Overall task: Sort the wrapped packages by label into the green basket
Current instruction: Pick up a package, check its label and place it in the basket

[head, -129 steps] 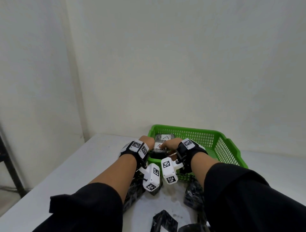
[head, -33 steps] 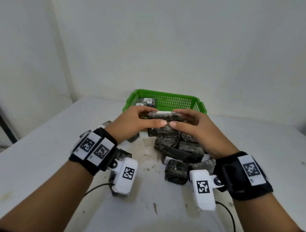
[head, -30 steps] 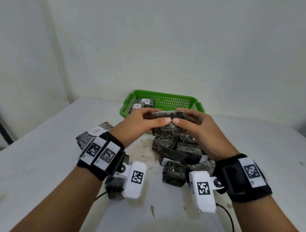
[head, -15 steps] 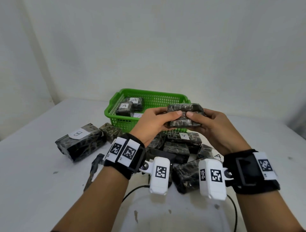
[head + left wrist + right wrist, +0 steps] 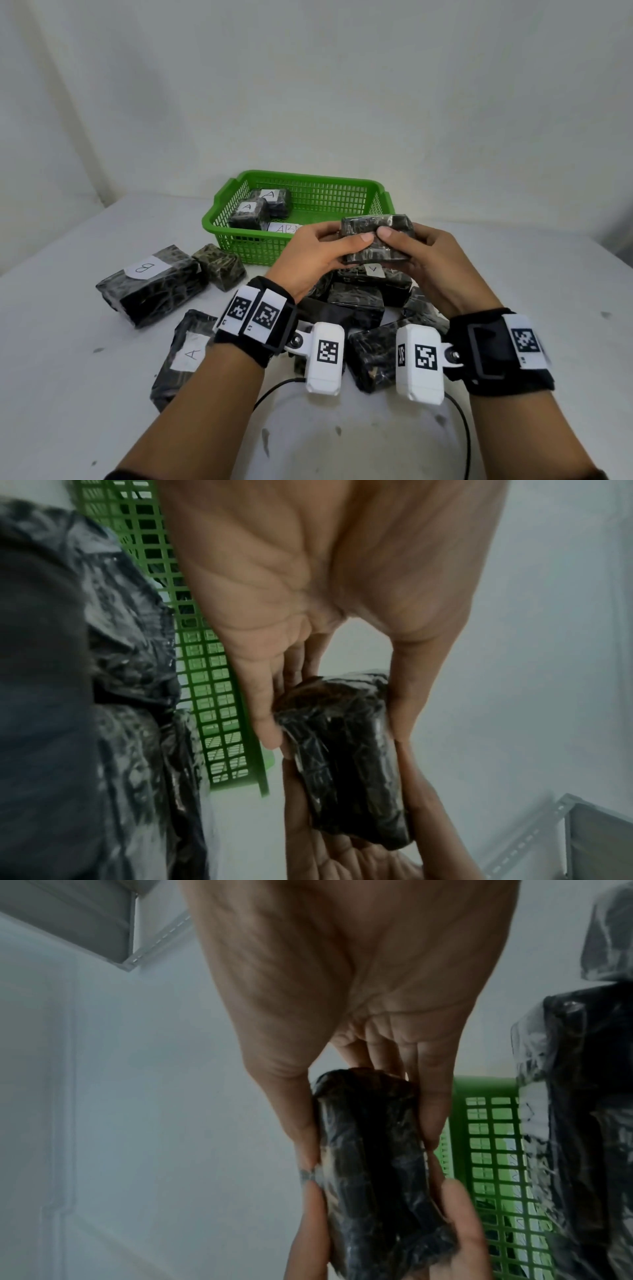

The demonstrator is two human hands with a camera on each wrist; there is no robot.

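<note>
Both hands hold one dark plastic-wrapped package (image 5: pixel 376 240) in the air, just in front of the green basket (image 5: pixel 318 192). My left hand (image 5: pixel 318 253) grips its left end, thumb on top. My right hand (image 5: pixel 418 253) grips the right end. No label shows on the held package (image 5: pixel 346 750) (image 5: pixel 373 1164). Inside the basket lie two packages marked A (image 5: pixel 248 212) (image 5: pixel 272 200) and a white label reading AB (image 5: pixel 284 228). A pile of wrapped packages (image 5: pixel 359 301) sits on the table under my hands.
On the white table (image 5: pixel 68 394), left of the pile, lie a large package labelled B (image 5: pixel 150 284), a small unlabelled one (image 5: pixel 219 267) and one labelled A (image 5: pixel 185 356). A black cable (image 5: pixel 462 428) trails near my wrists. A wall stands behind the basket.
Both hands lifted the package off the pile and raised it in front of the basket. The head view swung right, bringing the B and A packages on the left into sight.
</note>
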